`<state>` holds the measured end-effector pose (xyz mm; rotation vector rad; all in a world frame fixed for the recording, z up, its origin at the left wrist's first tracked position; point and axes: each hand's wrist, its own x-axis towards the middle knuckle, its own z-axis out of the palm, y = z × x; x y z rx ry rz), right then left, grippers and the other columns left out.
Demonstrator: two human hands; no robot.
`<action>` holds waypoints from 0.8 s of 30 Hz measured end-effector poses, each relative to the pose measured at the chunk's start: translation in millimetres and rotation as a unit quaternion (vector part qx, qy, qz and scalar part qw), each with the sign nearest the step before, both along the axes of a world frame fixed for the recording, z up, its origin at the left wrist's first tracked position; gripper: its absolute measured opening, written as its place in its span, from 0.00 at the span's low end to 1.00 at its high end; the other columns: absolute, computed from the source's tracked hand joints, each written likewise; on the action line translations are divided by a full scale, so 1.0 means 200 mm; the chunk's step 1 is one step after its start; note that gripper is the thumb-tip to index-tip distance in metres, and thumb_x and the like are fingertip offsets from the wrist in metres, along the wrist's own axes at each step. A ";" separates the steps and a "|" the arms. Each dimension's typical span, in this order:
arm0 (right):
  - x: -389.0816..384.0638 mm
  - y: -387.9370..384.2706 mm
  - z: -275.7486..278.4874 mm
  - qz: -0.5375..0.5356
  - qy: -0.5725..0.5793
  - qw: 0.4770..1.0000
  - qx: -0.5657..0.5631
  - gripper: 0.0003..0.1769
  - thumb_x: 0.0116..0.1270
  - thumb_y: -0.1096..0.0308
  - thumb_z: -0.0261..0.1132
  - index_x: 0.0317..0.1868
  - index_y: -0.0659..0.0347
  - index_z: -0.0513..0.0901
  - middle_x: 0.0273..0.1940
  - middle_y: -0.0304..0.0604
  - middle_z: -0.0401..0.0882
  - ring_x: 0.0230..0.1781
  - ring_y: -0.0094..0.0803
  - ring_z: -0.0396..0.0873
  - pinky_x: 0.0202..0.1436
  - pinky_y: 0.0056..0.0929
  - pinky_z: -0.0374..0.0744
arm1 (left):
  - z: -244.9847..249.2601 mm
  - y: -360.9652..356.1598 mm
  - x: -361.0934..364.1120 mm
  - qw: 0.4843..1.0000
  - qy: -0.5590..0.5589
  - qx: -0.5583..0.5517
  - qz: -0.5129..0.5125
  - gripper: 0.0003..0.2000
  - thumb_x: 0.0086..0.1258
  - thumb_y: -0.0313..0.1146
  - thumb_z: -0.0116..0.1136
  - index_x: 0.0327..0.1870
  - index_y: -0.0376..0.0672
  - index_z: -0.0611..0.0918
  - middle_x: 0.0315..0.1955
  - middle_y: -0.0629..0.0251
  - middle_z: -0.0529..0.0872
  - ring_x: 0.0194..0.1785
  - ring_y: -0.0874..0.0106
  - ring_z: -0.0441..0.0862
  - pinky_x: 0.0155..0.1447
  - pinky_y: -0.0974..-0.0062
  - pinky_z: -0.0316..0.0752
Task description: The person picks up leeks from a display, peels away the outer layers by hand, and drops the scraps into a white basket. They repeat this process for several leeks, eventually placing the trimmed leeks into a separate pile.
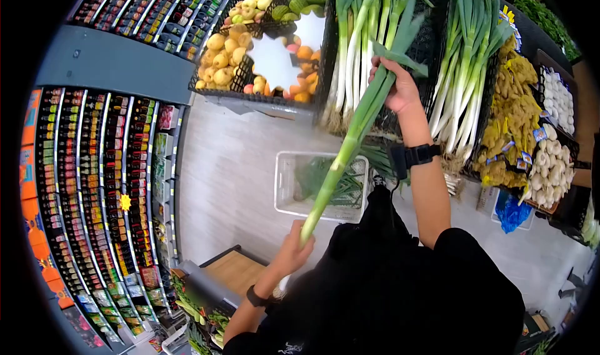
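Observation:
A long leek [342, 152] stretches diagonally in front of my body, held at both ends. My left hand [294, 250] is closed around its pale lower end, and the root tip shows partly below that hand. My right hand [398, 87] grips the dark green leaves at the upper end, with a leaf folding over it. Just beyond my right hand, a row of leeks [357, 55] lies in a black crate, white ends toward me. To the right lies a second bunch of leeks [464, 74]. Below the held leek, a white plastic crate [279, 183] on the floor contains green leaf pieces.
Fruit crates [250, 94] stand at the upper left, near bottle shelves [100, 186]. Yellow-netted produce [511, 114] and garlic bulbs [550, 167] sit at the right. A blue plastic bag [514, 211] hangs low there. Behind my left arm is a wooden-topped stand [236, 272].

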<state>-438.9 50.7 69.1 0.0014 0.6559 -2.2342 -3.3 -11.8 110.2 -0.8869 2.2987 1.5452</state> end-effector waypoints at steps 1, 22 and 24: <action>0.06 0.02 0.02 0.025 0.045 0.998 -0.024 0.22 0.67 0.65 0.66 0.59 0.61 0.73 0.43 0.39 0.80 0.38 0.31 0.78 0.44 0.32 0.81 | -0.03 -0.01 0.15 0.999 0.007 0.050 0.005 0.17 0.70 0.27 0.55 0.56 0.39 0.65 0.30 0.50 0.78 0.32 0.56 0.79 0.38 0.63 0.73; 2.19 -0.54 -0.07 0.178 -0.191 0.959 0.114 0.09 0.61 0.76 0.66 0.39 0.58 0.75 0.28 0.37 0.71 0.26 0.28 0.69 0.30 0.28 0.70 | -0.33 -0.32 1.08 0.983 0.100 0.052 0.147 0.33 0.56 0.33 0.73 0.63 0.37 0.72 0.44 0.59 0.85 0.46 0.74 0.80 0.53 0.72 0.76; 2.32 -0.56 -0.10 0.199 -0.182 0.953 0.137 0.08 0.61 0.75 0.67 0.38 0.59 0.75 0.28 0.36 0.71 0.26 0.28 0.70 0.30 0.28 0.71 | -0.30 -0.37 1.03 0.970 0.103 0.097 0.199 0.31 0.56 0.33 0.73 0.61 0.36 0.73 0.44 0.59 0.85 0.45 0.74 0.80 0.51 0.72 0.77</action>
